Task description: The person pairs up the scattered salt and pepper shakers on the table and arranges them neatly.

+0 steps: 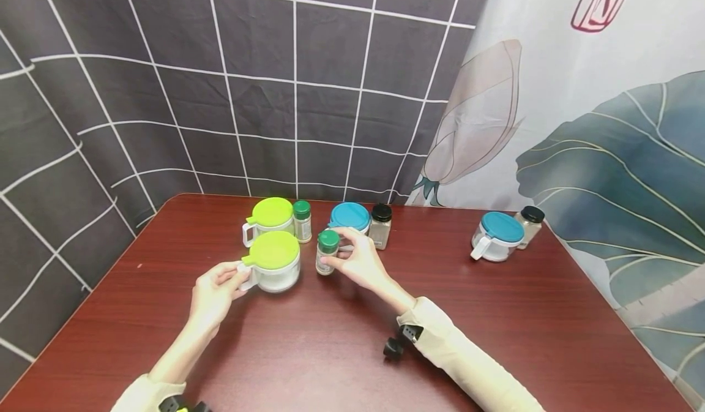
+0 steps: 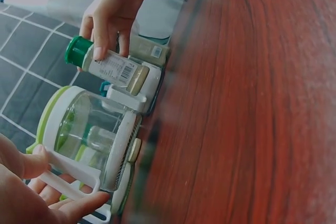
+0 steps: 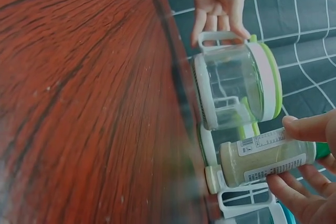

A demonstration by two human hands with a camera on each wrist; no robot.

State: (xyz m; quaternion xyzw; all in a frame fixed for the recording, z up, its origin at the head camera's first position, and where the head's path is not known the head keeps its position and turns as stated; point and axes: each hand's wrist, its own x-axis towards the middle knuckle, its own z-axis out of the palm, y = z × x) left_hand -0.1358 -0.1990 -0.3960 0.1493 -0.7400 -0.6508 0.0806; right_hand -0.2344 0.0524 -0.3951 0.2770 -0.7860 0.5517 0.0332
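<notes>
My left hand (image 1: 212,295) grips the white handle of a clear seasoning jar (image 1: 279,279) with a lime-green lid. The right hand (image 1: 360,262) pinches a spice shaker (image 1: 326,260) between thumb and fingers. This shaker has a green cap and a white label, with pale powder showing inside in the right wrist view. It is upright, just right of the gripped jar. Behind that jar stands a second lime-lidded jar (image 1: 272,212), beside another green-capped shaker (image 1: 302,222). A blue-lidded jar (image 1: 350,215), partly hidden by my right hand, sits behind the held shaker.
A black-capped shaker (image 1: 380,227) stands against the right of the middle blue-lidded jar. Farther right on the red-brown table (image 1: 341,351) are another blue-lidded jar (image 1: 497,237) and a black-capped shaker (image 1: 530,225). A dark tiled-pattern curtain (image 1: 259,112) hangs behind the table.
</notes>
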